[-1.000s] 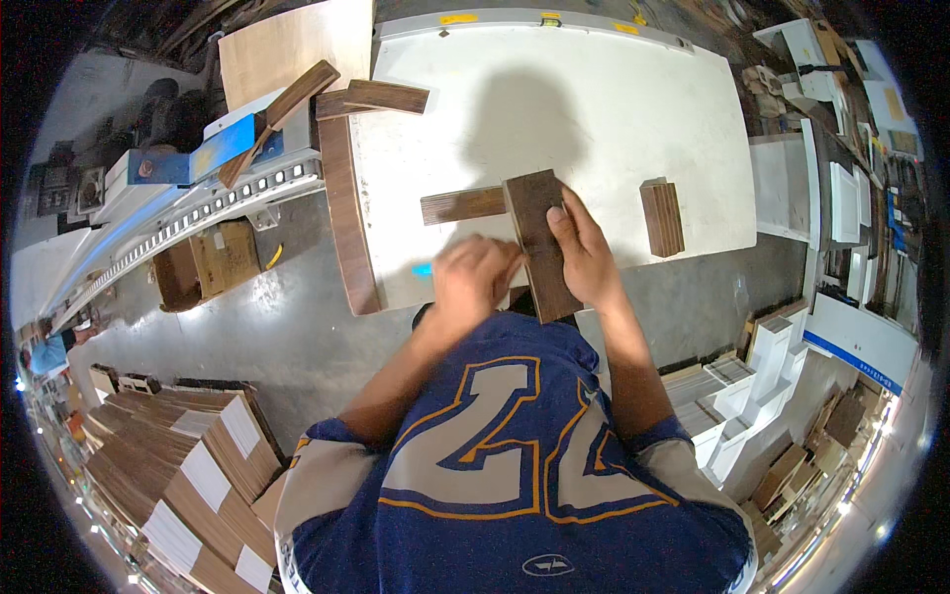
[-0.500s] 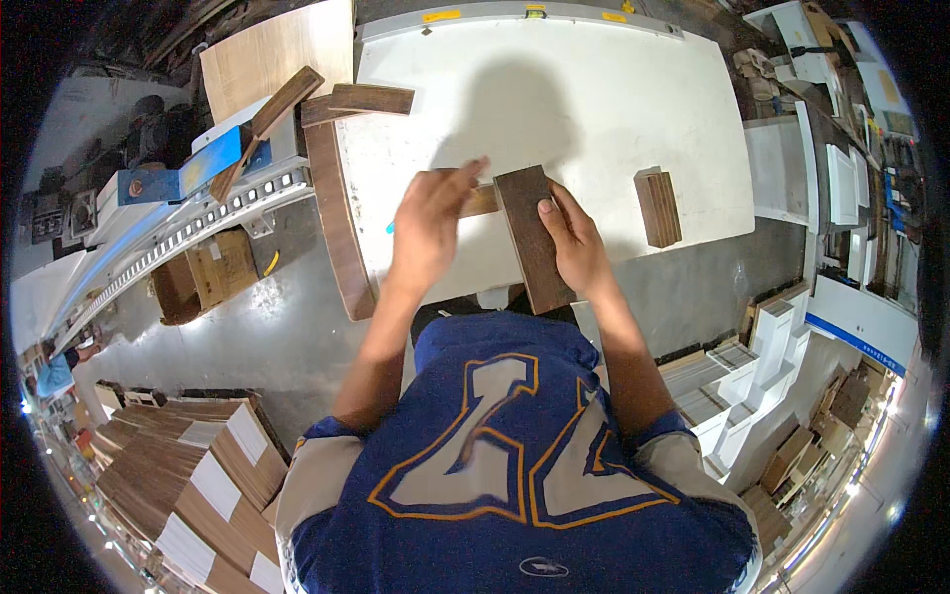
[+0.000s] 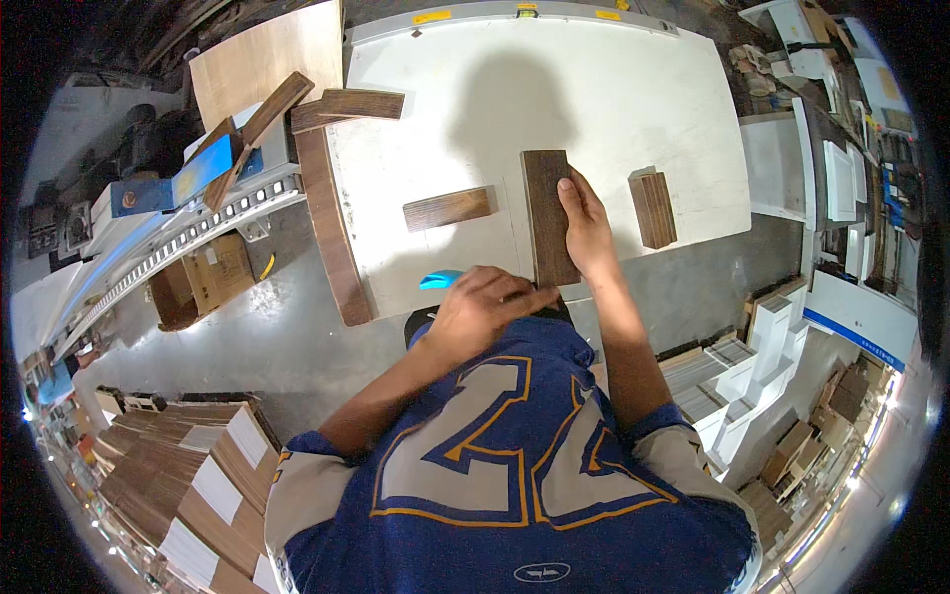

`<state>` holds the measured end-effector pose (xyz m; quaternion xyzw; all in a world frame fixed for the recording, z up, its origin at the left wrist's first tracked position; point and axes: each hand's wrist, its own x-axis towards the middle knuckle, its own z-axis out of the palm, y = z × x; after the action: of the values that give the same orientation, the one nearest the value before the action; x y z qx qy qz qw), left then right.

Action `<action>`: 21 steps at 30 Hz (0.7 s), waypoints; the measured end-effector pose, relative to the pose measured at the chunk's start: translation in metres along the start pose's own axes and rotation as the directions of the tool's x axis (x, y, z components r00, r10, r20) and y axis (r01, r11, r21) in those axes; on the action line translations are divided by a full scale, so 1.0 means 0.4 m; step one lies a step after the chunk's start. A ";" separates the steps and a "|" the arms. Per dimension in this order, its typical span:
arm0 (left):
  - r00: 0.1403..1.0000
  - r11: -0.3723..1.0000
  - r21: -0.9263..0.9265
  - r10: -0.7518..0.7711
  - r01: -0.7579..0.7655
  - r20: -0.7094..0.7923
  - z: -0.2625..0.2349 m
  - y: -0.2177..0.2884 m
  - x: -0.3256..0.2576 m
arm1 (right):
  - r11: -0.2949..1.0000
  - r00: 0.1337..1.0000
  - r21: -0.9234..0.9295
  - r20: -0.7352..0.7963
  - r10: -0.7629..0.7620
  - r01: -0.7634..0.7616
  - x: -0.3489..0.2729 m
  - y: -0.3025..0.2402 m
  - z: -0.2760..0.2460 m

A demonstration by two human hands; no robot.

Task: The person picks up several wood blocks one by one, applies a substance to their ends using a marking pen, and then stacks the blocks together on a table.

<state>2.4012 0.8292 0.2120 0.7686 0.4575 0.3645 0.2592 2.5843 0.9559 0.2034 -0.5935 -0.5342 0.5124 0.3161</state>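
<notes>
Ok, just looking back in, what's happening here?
The person's right hand grips a dark brown board by its right edge at the white table. The left hand is by the board's near end; whether it touches is unclear. A short brown piece lies to the left on the table, a brown block to the right.

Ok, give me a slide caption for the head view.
Right hand holds a dark board at a white table, left hand by its near end.

Large pale numerals and small oval emblem on blue shirt
</notes>
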 end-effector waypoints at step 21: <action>0.999 0.978 -0.203 0.043 -0.045 -0.010 0.034 -0.043 0.038 | 0.993 1.000 0.121 -0.017 0.010 -0.008 0.010 -0.010 -0.047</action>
<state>2.4080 0.8497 0.1960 0.7471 0.4016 0.4170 0.3267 2.6007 0.9640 0.2111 -0.5801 -0.4965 0.5400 0.3540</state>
